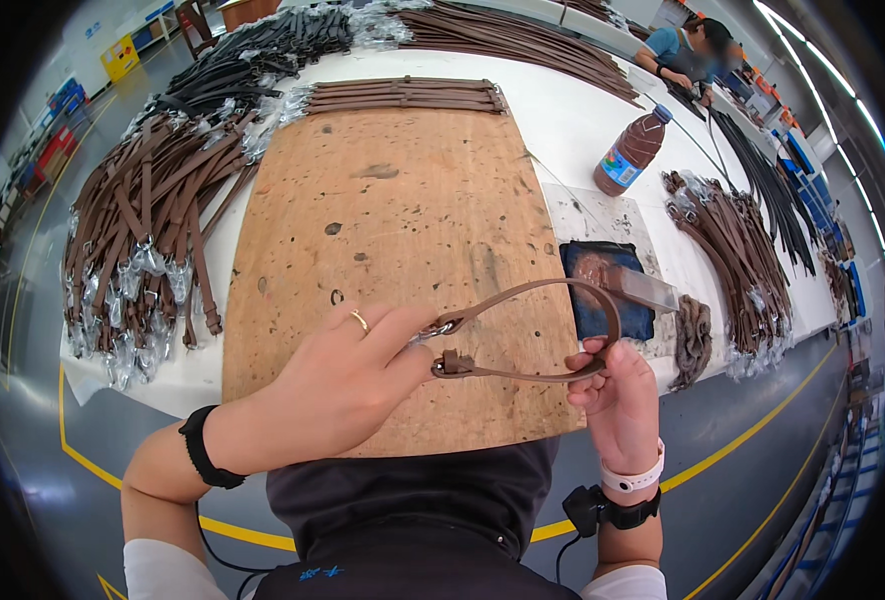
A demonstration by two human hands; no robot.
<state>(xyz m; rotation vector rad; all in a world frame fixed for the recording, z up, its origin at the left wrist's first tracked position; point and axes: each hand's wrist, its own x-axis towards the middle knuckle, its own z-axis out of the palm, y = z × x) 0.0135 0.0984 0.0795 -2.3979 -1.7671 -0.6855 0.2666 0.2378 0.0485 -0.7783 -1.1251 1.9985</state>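
A brown leather strap is bent into a loop above the near right part of a wooden board. My left hand, with a ring on one finger, pinches the loop's two ends together. A metal clasp and a small keeper with a buckle show just past its fingertips. My right hand grips the rounded far end of the loop between thumb and fingers, near the board's right edge. Part of each strap end is hidden behind the left fingers.
Brown straps lie in a row along the board's far edge. A strap heap is at left, another bundle at right. A brown-filled bottle, dark blue cloth and crumpled rag sit rightward. A co-worker works far right.
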